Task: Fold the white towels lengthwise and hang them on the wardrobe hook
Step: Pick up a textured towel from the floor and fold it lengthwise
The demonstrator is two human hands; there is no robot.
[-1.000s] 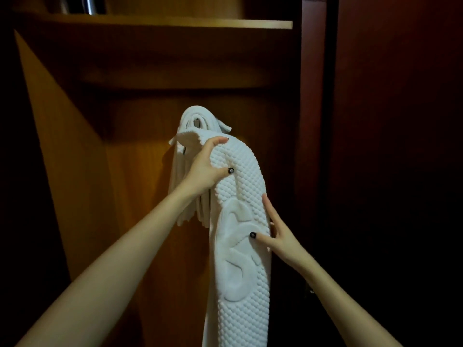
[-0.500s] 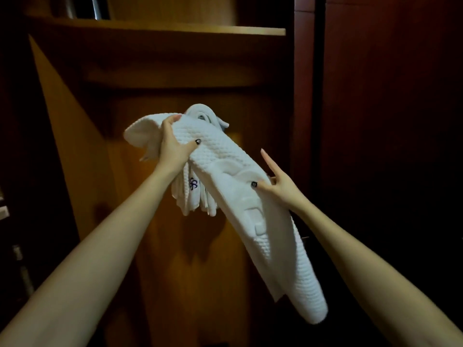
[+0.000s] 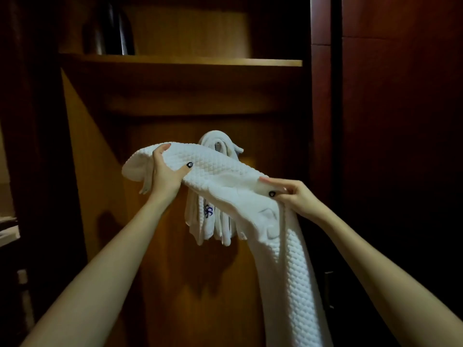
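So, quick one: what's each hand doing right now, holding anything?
Left hand: grips the textured white towel near its upper end.
Right hand: pinches the same towel further along, between thumb and fingers.

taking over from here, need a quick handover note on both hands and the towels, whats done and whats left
Left hand: grips the upper end of the waffle towel, thumb on top.
Right hand: pinches the same towel near its middle; the rest hangs down out of frame.
Hung towels: a white bunch already draped on the hook at the wardrobe back panel; the hook itself is mostly hidden.
Done: that bunch is hung; the held towel looks folded into a long narrow strip.
Left: drape the held towel over the hook; it is in front of it, not yet on.
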